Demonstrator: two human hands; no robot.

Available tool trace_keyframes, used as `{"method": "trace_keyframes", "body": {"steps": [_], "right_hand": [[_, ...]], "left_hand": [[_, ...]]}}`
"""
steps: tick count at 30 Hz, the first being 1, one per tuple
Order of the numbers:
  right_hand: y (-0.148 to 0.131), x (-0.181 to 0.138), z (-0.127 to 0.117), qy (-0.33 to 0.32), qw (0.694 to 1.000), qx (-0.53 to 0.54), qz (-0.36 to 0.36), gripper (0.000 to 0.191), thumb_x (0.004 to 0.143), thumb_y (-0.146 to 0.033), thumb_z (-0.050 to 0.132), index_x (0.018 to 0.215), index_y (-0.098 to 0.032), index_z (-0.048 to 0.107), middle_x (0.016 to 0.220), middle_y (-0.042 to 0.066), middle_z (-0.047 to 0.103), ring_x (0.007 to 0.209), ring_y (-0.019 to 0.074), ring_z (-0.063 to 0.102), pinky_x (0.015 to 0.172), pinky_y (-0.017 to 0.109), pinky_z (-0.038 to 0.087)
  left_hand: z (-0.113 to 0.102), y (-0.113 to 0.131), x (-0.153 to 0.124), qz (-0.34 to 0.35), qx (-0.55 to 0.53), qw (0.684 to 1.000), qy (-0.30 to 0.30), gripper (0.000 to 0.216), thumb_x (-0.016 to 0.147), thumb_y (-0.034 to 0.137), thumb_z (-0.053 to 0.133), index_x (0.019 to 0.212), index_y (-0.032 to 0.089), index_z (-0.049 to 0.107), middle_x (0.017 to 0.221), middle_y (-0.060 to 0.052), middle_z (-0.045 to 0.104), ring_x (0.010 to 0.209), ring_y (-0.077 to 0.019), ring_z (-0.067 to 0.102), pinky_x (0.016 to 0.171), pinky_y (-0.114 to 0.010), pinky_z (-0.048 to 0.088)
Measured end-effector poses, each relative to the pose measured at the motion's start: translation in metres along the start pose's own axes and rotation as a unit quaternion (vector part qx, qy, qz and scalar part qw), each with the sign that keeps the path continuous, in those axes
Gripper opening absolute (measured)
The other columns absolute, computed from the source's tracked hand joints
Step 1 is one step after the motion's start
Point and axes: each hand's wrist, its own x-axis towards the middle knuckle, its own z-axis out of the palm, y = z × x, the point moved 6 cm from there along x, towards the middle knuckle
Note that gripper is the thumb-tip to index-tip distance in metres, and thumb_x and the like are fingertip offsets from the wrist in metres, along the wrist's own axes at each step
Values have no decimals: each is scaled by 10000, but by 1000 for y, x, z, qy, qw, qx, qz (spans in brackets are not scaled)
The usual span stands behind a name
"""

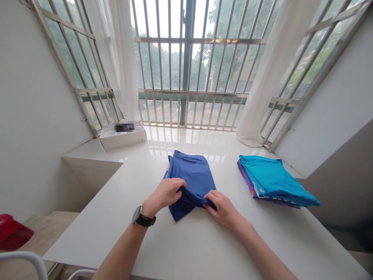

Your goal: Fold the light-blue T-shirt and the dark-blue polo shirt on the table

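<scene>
Window (186, 66): it stood barred, at the back.
Table (177, 249): white, it filled the foreground.
Pile (271, 179): it sat folded at right.
Cloth (195, 169): blue, it lay mid-table, near edge bunched.
Risk: uneven tugging could have creased or skewed it.
Left hand (167, 192): knuckles up, it pinched the near edge, forearm angled inward.
Right hand (223, 208): it pinched the near right corner.

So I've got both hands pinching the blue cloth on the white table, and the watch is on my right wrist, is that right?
Not quite: the head view shows the watch on the wrist of your left hand. That hand and your right hand do both pinch the blue cloth on the white table.
</scene>
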Motion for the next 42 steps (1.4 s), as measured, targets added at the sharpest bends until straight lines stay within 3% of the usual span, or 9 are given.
{"method": "trace_keyframes", "body": {"steps": [5, 16, 19, 25, 29, 31, 33, 37, 42], "right_hand": [[-10, 7, 7, 29, 995, -92, 30, 337, 893, -442, 624, 1130, -201, 625, 928, 70, 642, 809, 222, 613, 711, 311, 454], [3, 24, 10, -26, 993, -76, 85, 181, 964, -322, 528, 878, -241, 664, 850, 9, 668, 737, 163, 631, 638, 260, 383], [-8, 32, 9, -47, 989, -115, 83, 153, 930, -347, 567, 864, -226, 633, 836, 35, 656, 730, 193, 624, 631, 279, 385], [-44, 41, 26, -7, 994, -113, 7, 259, 856, -274, 633, 1105, -215, 590, 992, 82, 659, 911, 254, 609, 742, 315, 447], [-31, 44, 34, 4, 997, -55, 47, 72, 898, -212, 535, 902, -227, 606, 918, 51, 670, 830, 210, 626, 700, 278, 432], [-19, 45, 33, 25, 996, -6, 86, 150, 940, -244, 481, 836, -223, 588, 866, 40, 677, 769, 195, 632, 678, 269, 424], [-11, 47, 30, 48, 992, 50, 109, 227, 977, -295, 425, 826, -223, 579, 824, 32, 687, 731, 194, 636, 673, 270, 425], [-4, 48, 27, 77, 984, 102, 126, 284, 984, -359, 390, 809, -227, 571, 781, 35, 698, 686, 207, 635, 662, 286, 431], [-4, 47, 27, 86, 983, 97, 131, 291, 969, -375, 388, 791, -229, 566, 775, 55, 707, 688, 222, 642, 662, 299, 432]], "left_hand": [[-6, 3, 6, -3, -7, 995, 99, 234, 912, 109, 513, 1064, 240, 634, 1070, -12, 719, 993, -182, 671, 862, -282, 514], [-17, -4, 2, -11, 7, 990, 139, 55, 872, 208, 632, 871, 217, 577, 841, 13, 635, 777, -153, 600, 666, -252, 448], [-17, 2, 1, -1, 17, 993, 121, 76, 890, 186, 587, 826, 213, 556, 796, 21, 614, 719, -137, 577, 633, -246, 415], [-6, 19, 3, 29, 77, 994, 67, 174, 953, 259, 517, 802, 197, 577, 766, -6, 647, 687, -155, 614, 622, -258, 393], [4, 32, -1, 59, 82, 995, 1, 363, 983, 375, 491, 686, 188, 584, 712, -18, 653, 656, -167, 624, 569, -267, 364], [12, 33, -6, 68, 67, 994, -52, 376, 941, 448, 564, 668, 193, 604, 719, -15, 659, 671, -175, 630, 568, -270, 372], [19, 30, -10, 63, 52, 993, -84, 327, 830, 530, 691, 771, 210, 652, 810, -19, 675, 736, -199, 640, 587, -274, 402], [32, 20, -11, 33, 84, 992, -88, 525, 650, 587, 809, 953, 189, 648, 955, -82, 652, 870, -278, 620, 670, -330, 477], [39, 21, -8, 30, 122, 988, -95, 210, 799, 391, 665, 820, 183, 640, 878, -98, 638, 854, -282, 609, 705, -364, 500]]}}
